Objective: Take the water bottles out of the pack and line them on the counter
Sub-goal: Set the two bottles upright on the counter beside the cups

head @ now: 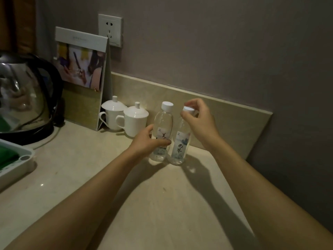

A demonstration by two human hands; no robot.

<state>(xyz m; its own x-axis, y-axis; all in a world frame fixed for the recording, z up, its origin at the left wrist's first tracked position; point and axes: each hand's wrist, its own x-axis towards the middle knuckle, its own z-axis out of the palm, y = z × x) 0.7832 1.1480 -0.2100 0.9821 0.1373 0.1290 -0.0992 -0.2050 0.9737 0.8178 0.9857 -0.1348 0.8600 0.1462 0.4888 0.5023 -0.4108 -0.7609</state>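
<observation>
Two bottles stand touching on the worktop (162, 204): left bottle (163, 123) is gripped by the left hand (146, 142), right bottle (181, 145) is pinched at its cap by the right hand (201, 121). No pack is visible.

Single head view — looks forward-down, close over counter (75, 159).

Two upright bottles (168, 134), hands (200, 120) on them

Clear bottles (163, 134), white caps (167, 105); white cups (132, 121).
</observation>
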